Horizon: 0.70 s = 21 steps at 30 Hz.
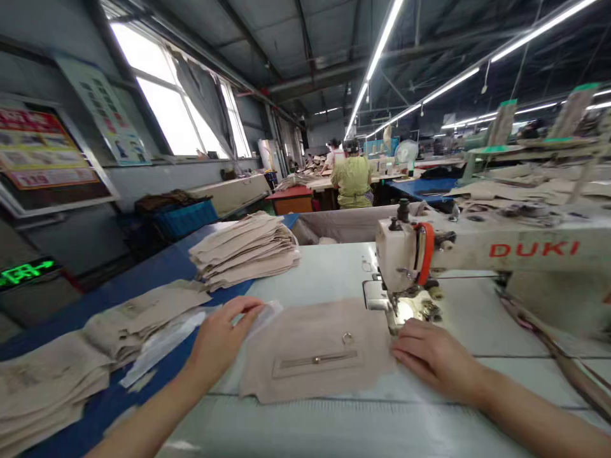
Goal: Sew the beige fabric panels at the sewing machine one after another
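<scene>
A beige fabric panel lies flat on the sewing table, with a zipper in a stitched rectangle and a small metal ring above it. My left hand is at the panel's upper left, thumb and fingers closed on a thin translucent white sheet that reaches the panel's edge. At the right edge, my right hand has its fingers bent together on the panel, just below the presser foot of the sewing machine. Its fingertips are partly hidden.
A stack of beige fabric pieces stands behind my left hand. More piled panels and a white strip lie on the blue surface to the left. The machine arm spans the right side. A person in yellow is farther back.
</scene>
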{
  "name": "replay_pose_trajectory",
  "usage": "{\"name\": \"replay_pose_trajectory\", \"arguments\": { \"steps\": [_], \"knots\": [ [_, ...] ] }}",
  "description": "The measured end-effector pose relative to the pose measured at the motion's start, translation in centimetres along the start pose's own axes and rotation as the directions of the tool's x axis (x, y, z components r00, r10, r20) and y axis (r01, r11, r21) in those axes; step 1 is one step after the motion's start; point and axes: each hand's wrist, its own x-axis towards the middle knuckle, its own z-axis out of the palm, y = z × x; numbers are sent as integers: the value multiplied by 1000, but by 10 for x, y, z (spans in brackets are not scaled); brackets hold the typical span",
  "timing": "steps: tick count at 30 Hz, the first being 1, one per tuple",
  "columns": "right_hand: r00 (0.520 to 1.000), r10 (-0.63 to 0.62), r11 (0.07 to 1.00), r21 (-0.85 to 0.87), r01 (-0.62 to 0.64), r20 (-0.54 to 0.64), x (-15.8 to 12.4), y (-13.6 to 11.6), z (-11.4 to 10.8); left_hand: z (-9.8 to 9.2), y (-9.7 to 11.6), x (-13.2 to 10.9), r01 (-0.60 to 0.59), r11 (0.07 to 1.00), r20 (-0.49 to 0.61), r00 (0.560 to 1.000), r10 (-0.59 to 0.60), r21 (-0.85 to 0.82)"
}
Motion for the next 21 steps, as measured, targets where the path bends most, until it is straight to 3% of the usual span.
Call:
{"name": "replay_pose_trajectory", "arguments": {
  "steps": [5, 11, 14, 17, 21],
  "knots": [
    [1000, 16, 1000, -13, -16, -6, -4, 1, -1, 23, 10, 12, 19, 999, 45, 999, -17, -42],
    [999, 41, 999, 29, -40, -19, 5, -3, -6, 59, 38, -4, -147, 973, 123, 978, 170, -179],
    [988, 154, 979, 137, -151, -9, 15, -11, -8, 76, 56, -10, -192, 947, 151, 960, 236, -258],
    [932, 362, 900, 265, -347, -9, 31, -20, -2, 92, 72, -13, -196, 920, 195, 942, 273, -339],
    [882, 466, 863, 253, -438, -63, 49, -18, 13, 104, 90, -17, -174, 899, 258, 921, 293, -401]
  ]
}}
